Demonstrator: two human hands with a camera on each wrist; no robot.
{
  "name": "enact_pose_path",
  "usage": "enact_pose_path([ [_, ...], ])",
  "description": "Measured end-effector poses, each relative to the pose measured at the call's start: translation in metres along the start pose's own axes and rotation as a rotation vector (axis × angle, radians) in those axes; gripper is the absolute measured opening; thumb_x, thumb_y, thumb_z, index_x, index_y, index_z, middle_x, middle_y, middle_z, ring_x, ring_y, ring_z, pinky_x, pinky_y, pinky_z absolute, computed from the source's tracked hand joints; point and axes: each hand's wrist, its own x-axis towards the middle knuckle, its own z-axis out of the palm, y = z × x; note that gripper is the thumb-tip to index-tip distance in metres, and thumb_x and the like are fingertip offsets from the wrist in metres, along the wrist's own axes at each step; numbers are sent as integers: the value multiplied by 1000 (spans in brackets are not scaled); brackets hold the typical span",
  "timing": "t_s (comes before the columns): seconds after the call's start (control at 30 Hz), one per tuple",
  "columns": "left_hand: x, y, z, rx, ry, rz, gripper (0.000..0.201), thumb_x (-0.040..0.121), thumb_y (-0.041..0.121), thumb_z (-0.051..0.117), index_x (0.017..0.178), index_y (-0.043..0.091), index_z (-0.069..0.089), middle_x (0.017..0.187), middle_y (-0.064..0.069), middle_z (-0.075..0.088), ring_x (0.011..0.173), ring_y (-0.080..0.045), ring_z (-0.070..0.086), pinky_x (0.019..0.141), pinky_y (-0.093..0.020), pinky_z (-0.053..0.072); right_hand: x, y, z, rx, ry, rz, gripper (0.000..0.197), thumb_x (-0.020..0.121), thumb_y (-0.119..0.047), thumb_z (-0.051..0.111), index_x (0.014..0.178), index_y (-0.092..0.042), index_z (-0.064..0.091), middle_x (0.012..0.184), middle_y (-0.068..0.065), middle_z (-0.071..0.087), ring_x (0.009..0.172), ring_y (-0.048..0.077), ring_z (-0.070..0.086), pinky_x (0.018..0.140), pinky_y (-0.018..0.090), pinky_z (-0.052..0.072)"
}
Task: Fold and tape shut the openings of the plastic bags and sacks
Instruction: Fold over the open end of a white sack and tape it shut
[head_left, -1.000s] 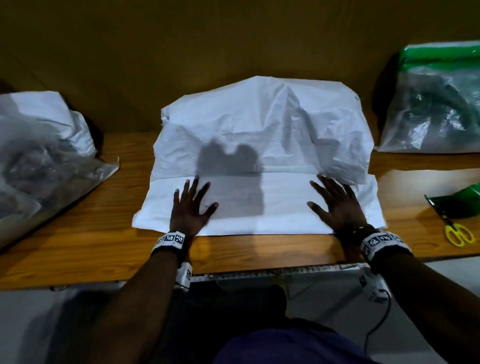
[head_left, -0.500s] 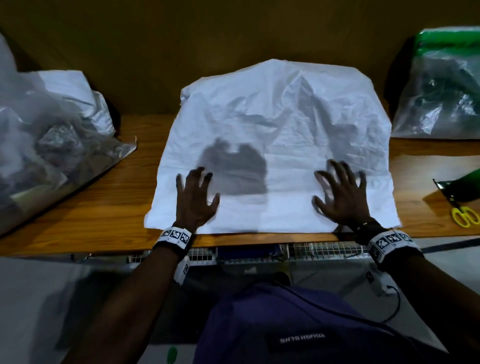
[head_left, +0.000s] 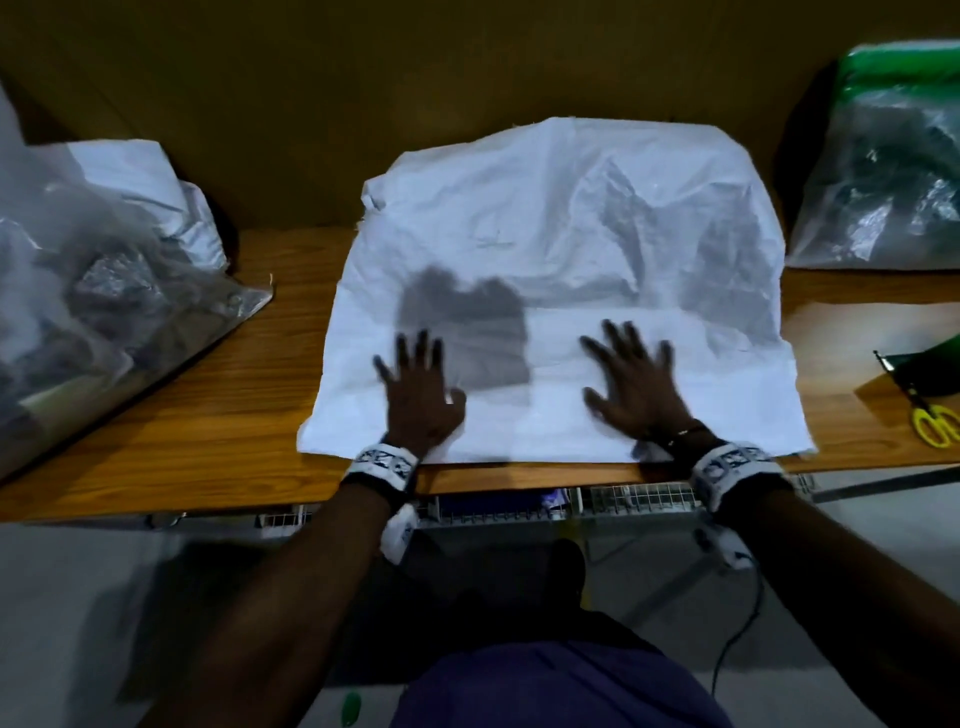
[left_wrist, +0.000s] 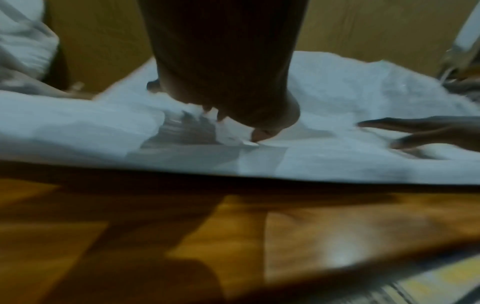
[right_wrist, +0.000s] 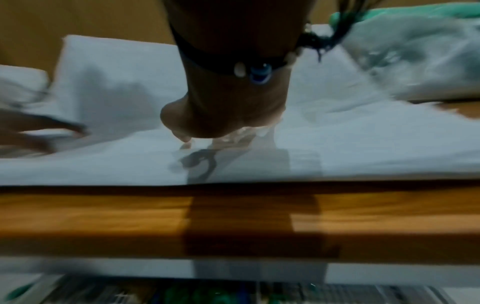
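A large white woven sack (head_left: 561, 249) lies on the wooden table (head_left: 171, 441), its far end bulging against the brown back wall. Its near end is folded into a flat band (head_left: 545, 415) along the table's front edge. My left hand (head_left: 421, 395) lies flat on that band, fingers spread. My right hand (head_left: 631, 384) presses the band a little to the right, fingers also spread. The wrist views show the left palm (left_wrist: 233, 92) and the right palm (right_wrist: 228, 107) on the white sack (left_wrist: 337, 160) (right_wrist: 363, 144), both blurred.
A clear plastic bag (head_left: 78, 312) of dark items lies at the left with a white sack behind it. Another clear bag with a green top (head_left: 883, 171) stands at the back right. Yellow-handled scissors (head_left: 930, 421) and a green object (head_left: 930, 369) lie at the right.
Both hands have slid inward along the folded band toward the sack's middle. The head view has shifted, so the table's front edge and the rack beneath show more.
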Motion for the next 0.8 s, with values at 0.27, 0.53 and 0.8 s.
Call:
enact_pose_path([
  [0.27,-22,4,23,-16,81,179,70,104,65,29,166,39,14,175,10,2,162,-20,2,128,-54,7,-33,-11,13,-12,39,-4,63,105,-69,33,163,-46,26,175,-13,8,163,17,2,127,59,9],
  [0.53,-48,-47,1,-230,160,263,59,108,41,46,161,18,37,172,-6,25,160,-26,19,127,-50,20,-64,37,-9,54,71,-11,55,109,-54,37,161,-35,36,174,-4,19,162,21,12,126,60,17],
  [0.8,-84,-1,16,-244,137,642,29,98,46,70,113,21,73,116,-2,67,103,-26,64,82,-41,49,-95,-50,0,362,69,-332,30,105,-40,64,128,-22,71,129,-3,65,123,22,59,96,37,49],
])
